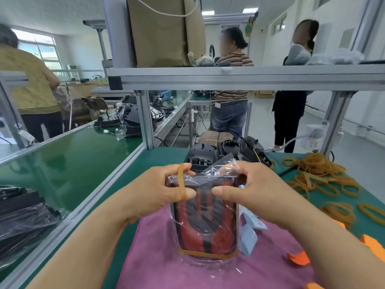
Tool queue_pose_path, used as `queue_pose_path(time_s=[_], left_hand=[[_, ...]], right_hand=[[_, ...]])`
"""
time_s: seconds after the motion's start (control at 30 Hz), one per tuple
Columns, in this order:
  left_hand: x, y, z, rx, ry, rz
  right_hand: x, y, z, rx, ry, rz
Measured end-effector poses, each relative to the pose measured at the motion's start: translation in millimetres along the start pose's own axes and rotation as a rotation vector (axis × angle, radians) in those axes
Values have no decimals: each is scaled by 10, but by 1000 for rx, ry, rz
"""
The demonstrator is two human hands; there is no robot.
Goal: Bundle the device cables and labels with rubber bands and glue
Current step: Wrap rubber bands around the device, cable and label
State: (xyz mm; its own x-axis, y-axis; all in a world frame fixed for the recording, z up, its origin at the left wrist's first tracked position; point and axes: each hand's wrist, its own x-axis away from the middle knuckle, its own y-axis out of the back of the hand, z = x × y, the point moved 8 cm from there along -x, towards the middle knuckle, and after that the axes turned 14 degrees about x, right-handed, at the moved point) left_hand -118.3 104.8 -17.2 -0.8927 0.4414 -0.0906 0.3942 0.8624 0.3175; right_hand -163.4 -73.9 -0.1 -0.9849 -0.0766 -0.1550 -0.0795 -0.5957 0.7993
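Observation:
A red and black device (205, 224) in a clear plastic bag stands on a pink cloth (158, 265) in front of me. One tan rubber band (206, 254) is wrapped round its near end. My left hand (160, 190) grips the bag's far left corner, with a second rubber band (181, 182) looped over its thumb and forefinger. On the far right corner, my right hand (250, 186) pinches the folded plastic. Pale blue paper labels (250, 228) stick out beside the device on the right.
A heap of loose rubber bands (318, 176) lies on the green table at the right, with orange scraps (373, 245) nearer me. Black devices (227, 153) sit just beyond my hands. A green conveyor (68, 161) runs on the left. Three people stand behind the shelf frame (239, 77).

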Motion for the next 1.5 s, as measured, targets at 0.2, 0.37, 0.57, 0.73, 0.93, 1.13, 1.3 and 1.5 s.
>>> queue_pose_path(time_s=[0.2, 0.37, 0.57, 0.73, 0.93, 1.13, 1.3, 1.5], left_hand=[[-11, -35, -2, 6, 5, 30], [-9, -69, -36, 34, -31, 73], [9, -32, 33, 100, -15, 82], [20, 0, 31, 64, -23, 47], [21, -28, -4, 53, -23, 59], [-56, -88, -72, -10, -47, 42], [-92, -92, -58, -50, -24, 28], [-132, -121, -88, -102, -34, 38]], right_hand=[[-62, 333, 548, 278, 274, -310], [-347, 3, 891, 527, 466, -67], [-466, -123, 1019, 468, 624, -20], [-482, -147, 985, 378, 659, 14], [-459, -15, 886, 366, 546, 125], [-365, 169, 818, 732, 557, 157], [-275, 344, 479, 665, 540, 82], [-32, 452, 173, 564, 679, -65]])
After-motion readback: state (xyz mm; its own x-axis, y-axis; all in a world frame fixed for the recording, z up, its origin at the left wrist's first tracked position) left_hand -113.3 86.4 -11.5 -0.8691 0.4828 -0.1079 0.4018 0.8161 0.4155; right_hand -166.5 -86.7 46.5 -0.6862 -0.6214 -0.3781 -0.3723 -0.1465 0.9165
